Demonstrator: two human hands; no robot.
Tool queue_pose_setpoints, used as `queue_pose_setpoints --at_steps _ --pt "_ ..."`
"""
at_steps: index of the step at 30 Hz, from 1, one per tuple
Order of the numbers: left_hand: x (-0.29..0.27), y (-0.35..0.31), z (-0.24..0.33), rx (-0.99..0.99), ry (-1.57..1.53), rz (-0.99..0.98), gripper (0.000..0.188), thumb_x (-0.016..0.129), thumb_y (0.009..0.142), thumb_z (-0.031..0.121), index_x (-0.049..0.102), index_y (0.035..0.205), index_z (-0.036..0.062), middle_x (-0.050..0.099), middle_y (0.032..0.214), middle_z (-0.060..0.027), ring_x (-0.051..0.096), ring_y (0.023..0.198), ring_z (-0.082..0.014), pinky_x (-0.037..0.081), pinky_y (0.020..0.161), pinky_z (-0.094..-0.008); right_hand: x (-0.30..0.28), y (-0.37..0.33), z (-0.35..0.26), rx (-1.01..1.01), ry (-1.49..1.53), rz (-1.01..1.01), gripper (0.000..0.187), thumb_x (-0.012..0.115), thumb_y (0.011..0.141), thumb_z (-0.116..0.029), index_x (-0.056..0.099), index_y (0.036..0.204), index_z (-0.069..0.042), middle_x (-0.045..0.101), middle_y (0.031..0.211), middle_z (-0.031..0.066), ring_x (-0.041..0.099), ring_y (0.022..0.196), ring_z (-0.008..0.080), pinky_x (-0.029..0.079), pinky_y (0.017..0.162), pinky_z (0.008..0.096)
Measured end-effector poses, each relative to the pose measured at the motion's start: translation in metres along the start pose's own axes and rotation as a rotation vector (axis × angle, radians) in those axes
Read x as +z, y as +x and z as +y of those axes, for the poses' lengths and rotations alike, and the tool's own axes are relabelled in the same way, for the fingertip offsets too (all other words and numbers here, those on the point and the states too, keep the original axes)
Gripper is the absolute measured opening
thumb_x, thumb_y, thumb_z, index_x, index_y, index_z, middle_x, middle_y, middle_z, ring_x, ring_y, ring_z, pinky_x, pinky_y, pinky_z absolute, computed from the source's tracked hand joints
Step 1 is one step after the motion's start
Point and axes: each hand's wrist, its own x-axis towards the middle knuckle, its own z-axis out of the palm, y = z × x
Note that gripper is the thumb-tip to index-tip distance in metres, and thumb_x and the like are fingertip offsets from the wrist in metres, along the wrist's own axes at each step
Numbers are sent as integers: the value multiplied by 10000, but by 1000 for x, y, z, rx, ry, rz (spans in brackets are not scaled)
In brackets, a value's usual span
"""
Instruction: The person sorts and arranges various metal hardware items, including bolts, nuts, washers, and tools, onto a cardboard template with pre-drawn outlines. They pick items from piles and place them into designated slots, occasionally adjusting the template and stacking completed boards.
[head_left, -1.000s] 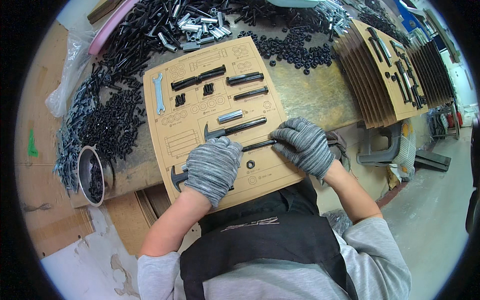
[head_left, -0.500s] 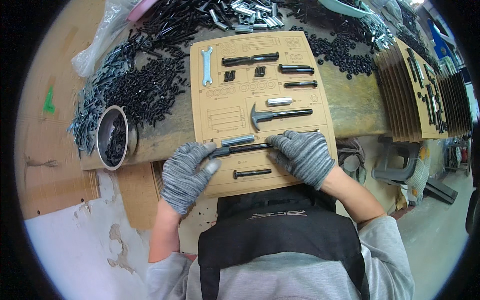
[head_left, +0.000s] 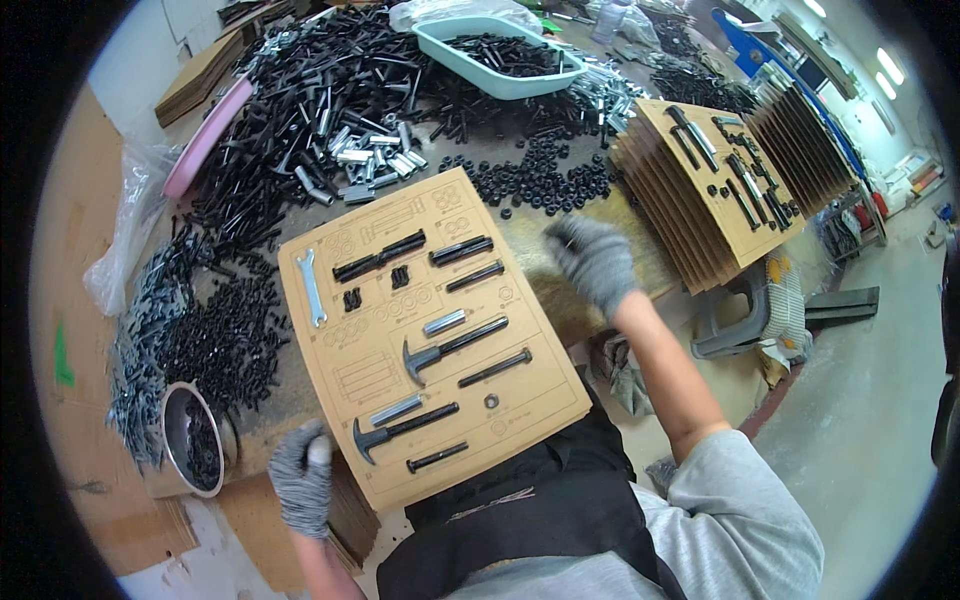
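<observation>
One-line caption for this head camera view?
Gloved right hand reaches toward black washers; left hand steadies cardboard sheet fitted with bolts.

both hands are off the cardboard sheet [head_left: 430,330] now: right hand [head_left: 592,262] lifts toward the black washers [head_left: 540,180], left hand [head_left: 300,475] drops to the bench edge.

Bright, even light falls from ceiling lamps [head_left: 885,62] at the upper right, leaving soft shadows. The right hand [head_left: 592,262] is smeared by motion blur, perhaps open; past its fingers the black hardware is sharp. Fisheye bending curves the edges, with a dark rim.
</observation>
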Motion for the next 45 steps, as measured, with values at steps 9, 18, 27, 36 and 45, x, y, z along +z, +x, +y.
queue_pose_setpoints --at_steps 9,18,27,36,45 --pt "29 34 -77 -6 256 275 215 606 912 173 679 1058 33 690 991 -122 631 943 -231 473 892 -348 20 24 66 220 -75 -131 319 686 807 -333 661 921 -36 671 880 172 647 823 297 506 761 392" --pt "37 34 -71 60 241 343 195 615 911 175 694 1008 25 692 975 -126 650 893 -242 493 853 -341 -12 -121 -88 -153 425 -584 217 726 805 -238 645 903 -63 636 793 106 652 758 257 527 677 345" --pt "31 28 -89 -15 160 312 212 609 922 168 671 1041 3 682 986 -107 624 892 -196 488 847 -329 -21 -92 -59 -152 260 -231 200 698 836 -227 662 927 -53 657 809 130 663 739 269 521 667 358" --pt "28 88 10 84 -29 223 215 622 910 193 686 1031 27 684 932 -48 602 852 -127 479 795 -277 1 43 101 -30 -294 -8 324 697 797 -274 655 1069 -103 611 1058 121 611 958 317 496 834 403" --pt "144 170 166 470 80 -365 224 628 876 161 671 1053 29 681 1001 -124 654 900 -200 518 805 -318 8 52 103 -128 -185 -107 193 701 775 -180 652 938 -90 603 916 134 608 857 331 498 771 415"
